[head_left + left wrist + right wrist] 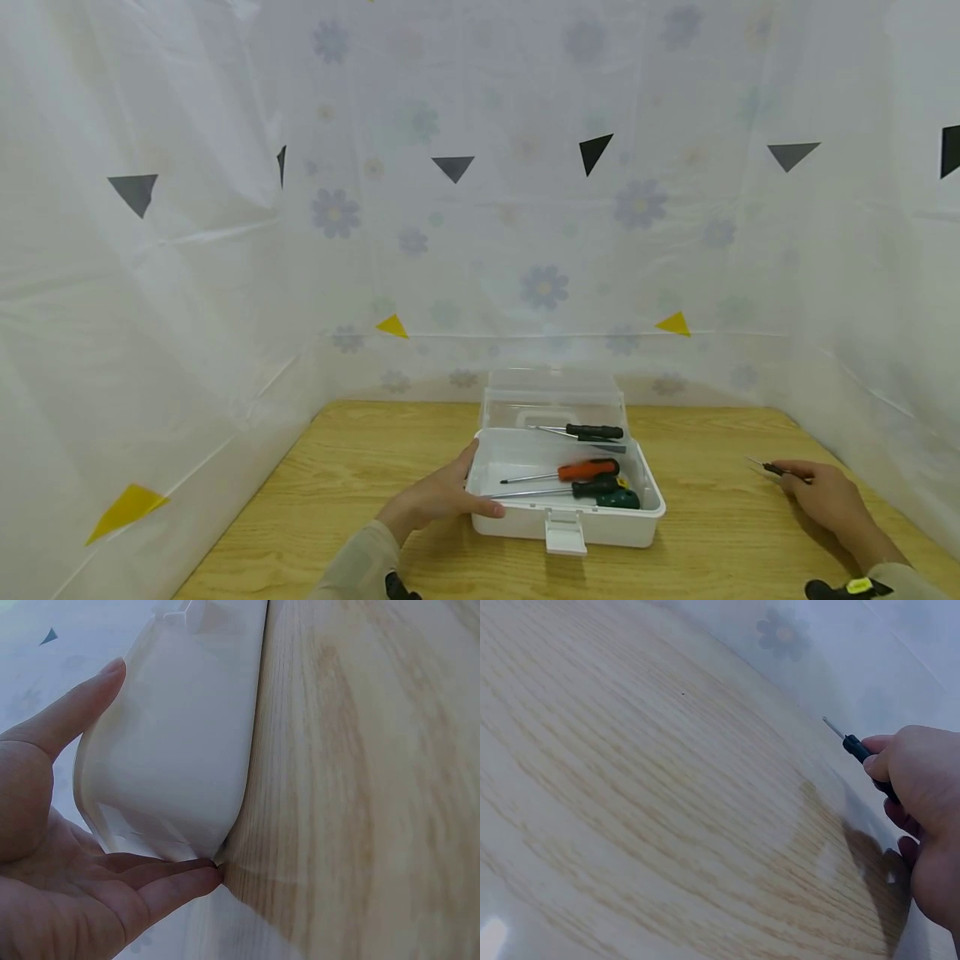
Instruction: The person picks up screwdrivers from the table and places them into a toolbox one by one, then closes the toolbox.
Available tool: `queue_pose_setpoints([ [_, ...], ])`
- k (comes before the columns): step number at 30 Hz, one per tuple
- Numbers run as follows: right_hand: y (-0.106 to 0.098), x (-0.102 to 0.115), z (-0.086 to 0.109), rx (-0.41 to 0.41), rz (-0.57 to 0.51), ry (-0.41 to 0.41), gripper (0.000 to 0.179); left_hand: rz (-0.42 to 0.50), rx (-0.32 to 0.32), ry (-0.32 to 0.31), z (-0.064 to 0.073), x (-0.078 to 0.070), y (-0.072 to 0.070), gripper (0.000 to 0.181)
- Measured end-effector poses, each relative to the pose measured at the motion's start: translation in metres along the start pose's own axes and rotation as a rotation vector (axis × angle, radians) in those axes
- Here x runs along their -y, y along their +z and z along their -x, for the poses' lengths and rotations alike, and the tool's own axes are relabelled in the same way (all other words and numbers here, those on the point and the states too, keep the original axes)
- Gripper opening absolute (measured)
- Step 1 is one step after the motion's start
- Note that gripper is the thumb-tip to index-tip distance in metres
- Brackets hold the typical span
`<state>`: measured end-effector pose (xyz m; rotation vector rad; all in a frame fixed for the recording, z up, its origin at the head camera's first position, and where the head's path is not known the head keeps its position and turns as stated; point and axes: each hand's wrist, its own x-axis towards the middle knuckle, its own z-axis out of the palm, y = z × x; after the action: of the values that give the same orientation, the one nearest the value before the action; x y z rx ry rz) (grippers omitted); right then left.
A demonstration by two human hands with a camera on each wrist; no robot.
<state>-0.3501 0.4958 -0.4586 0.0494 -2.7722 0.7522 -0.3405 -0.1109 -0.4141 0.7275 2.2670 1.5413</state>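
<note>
At the right of the head view, well apart from the box and near the side sheeting, the right hand (828,500) pinches a small screwdriver (774,470) between thumb and fingers; the grip sits on the dark handle and leaves the thin metal shank free, probably to keep the tip under fine control. Left of it, in the lower middle of the frame, a white plastic toolbox (517,525) stands on the wood-grain table (720,542), with the left hand (442,493) at its near left corner. That hand is spread, thumb against the front wall and fingers straight along the left side, which looks like a way of steadying the box rather than lifting it. Its translucent lid (551,382) is tipped back behind, so the top is uncovered, and the front latch (564,533) hangs loose and juts outward. Inside, handles bunch toward the right end: a red-and-black screwdriver (588,470), a black-handled screwdriver (594,487) just beside it, and a dark green handle (618,498) in front. These crowd one another and would hamper picking out any single one. Two more dark-handled screwdrivers (594,431) lie at the rear; whether on a tray or the lid, I cannot tell. Flower-printed sheeting (480,250) hangs behind and closes off both sides, limiting reach at the table's edges.
</note>
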Motion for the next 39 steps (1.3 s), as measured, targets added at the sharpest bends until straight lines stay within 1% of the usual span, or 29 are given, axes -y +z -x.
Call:
queue_pose_setpoints([
  [3,-0.003,0.002,0.001,0.005,-0.029,0.018,0.042,-0.010,-0.002,-0.007,0.000,0.001,0.000,0.127],
  [6,-0.004,0.004,0.002,-0.009,-0.068,0.040,0.044,-0.013,-0.002,-0.012,-0.001,0.002,0.000,0.127],
  [11,-0.006,0.010,0.002,-0.024,-0.139,0.044,0.048,-0.014,-0.003,-0.017,0.000,0.002,0.000,0.127],
  [14,-0.009,0.013,0.000,-0.015,-0.168,0.024,0.048,-0.016,-0.001,-0.019,0.000,0.002,0.001,0.126],
  [19,-0.014,0.021,-0.004,-0.002,-0.206,-0.033,0.047,-0.019,-0.008,-0.022,0.001,0.001,0.001,0.126],
  [22,-0.018,0.028,-0.007,0.024,-0.263,-0.025,0.051,-0.013,-0.011,-0.019,0.000,0.001,0.000,0.127],
  [26,-0.022,0.039,-0.007,0.077,-0.409,0.002,0.056,-0.006,-0.001,-0.005,-0.001,0.001,0.000,0.127],
  [31,-0.023,0.049,-0.008,0.132,-0.579,-0.009,0.049,-0.009,-0.003,0.001,-0.001,0.001,0.000,0.127],
  [35,-0.023,0.057,-0.009,0.156,-0.651,-0.020,0.045,-0.003,0.000,0.006,-0.001,0.002,0.000,0.126],
  [39,-0.023,0.064,-0.011,0.165,-0.663,-0.043,0.048,0.003,0.001,0.007,-0.001,0.002,0.000,0.126],
])
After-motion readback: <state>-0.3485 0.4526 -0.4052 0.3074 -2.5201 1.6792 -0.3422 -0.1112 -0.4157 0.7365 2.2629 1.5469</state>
